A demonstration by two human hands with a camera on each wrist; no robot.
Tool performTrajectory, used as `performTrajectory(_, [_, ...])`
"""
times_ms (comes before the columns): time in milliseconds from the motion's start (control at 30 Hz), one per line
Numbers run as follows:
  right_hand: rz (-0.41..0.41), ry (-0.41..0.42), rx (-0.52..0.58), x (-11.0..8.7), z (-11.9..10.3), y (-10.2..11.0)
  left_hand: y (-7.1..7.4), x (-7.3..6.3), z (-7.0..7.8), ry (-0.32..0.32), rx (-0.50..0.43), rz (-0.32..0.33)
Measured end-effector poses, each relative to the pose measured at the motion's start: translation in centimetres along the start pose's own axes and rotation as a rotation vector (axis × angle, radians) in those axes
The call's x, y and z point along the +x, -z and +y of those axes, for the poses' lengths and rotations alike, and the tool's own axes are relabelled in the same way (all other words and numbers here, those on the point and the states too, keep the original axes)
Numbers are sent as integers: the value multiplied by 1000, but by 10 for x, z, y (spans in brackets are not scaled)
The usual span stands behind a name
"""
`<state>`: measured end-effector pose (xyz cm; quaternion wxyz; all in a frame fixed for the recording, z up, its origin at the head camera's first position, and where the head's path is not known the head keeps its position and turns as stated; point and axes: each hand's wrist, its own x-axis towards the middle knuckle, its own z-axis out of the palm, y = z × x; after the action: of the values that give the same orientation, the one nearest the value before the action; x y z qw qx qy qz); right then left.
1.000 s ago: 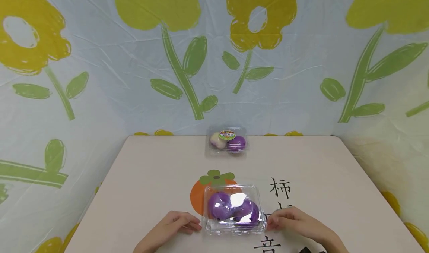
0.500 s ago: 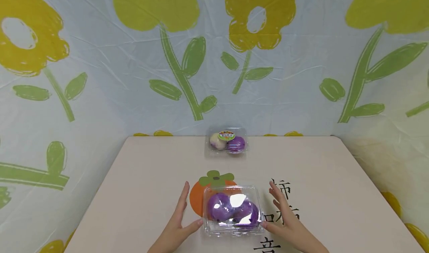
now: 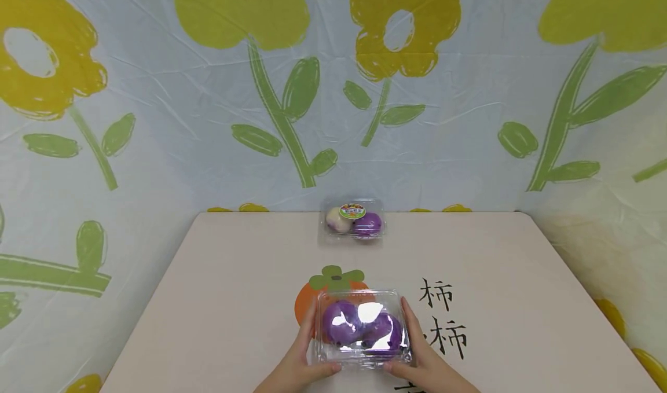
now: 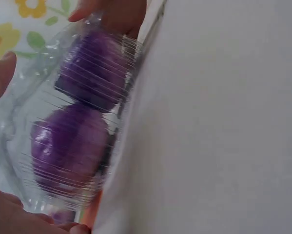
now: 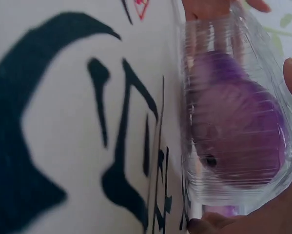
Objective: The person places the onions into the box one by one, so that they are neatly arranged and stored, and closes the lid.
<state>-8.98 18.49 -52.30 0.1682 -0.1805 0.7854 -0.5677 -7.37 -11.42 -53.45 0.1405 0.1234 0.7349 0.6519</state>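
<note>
A clear plastic clamshell box [image 3: 359, 293] sits on the table over the printed persimmon, its lid down. Inside lie two glossy purple round pieces of produce [image 3: 341, 322], their kind unclear. My left hand [image 3: 298, 363] grips the box's left side, thumb at the near edge and fingers along the side. On the opposite side my right hand [image 3: 424, 363] holds it the same way. Both wrist views show the ribbed box wall [image 4: 82, 161] close up between the hands, its underside at or very near the table; I cannot tell whether it is lifted.
A second clear box [image 3: 380, 213] with a green label stands at the table's far edge, holding one whitish and one purple round piece. The pale table [image 3: 234, 277] bears black characters [image 3: 449, 338] at right. A flower-patterned cloth [image 3: 198, 92] hangs behind and at both sides.
Both hands first lay beside the box with bent fingers, then spread upward, and now have closed in on its two sides. The box has stayed nearly in place.
</note>
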Motion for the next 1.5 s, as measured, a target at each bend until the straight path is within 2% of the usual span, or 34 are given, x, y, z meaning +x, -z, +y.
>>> performTrajectory(267, [-29, -76, 47, 1, -2, -2, -3, 3, -6, -17, -32, -5])
performTrajectory(433, [-22, -142, 17, 3, -4, 1, -3, 7, -8, -48, -11, 11])
performTrajectory(533, [-15, -130, 3, 6, -5, 2, -2, 11, -9, -91, 23, 14])
performTrajectory(667, [3, -70, -15, 11, -5, 5, 1, 17, -9, -137, 70, 10])
performTrajectory(767, [14, -56, -10, 16, -3, 7, 3, 22, -9, -139, 89, 15])
performTrajectory(1000, [34, -64, -3, 27, 2, 12, 8, 34, -10, -110, 101, 45])
performTrajectory(1200, [43, -26, -40, 38, 2, 17, 12, 45, -9, -89, 85, 42])
performTrajectory(1500, [37, -4, -10, 53, 5, 25, 20, 61, -10, -70, 88, 24])
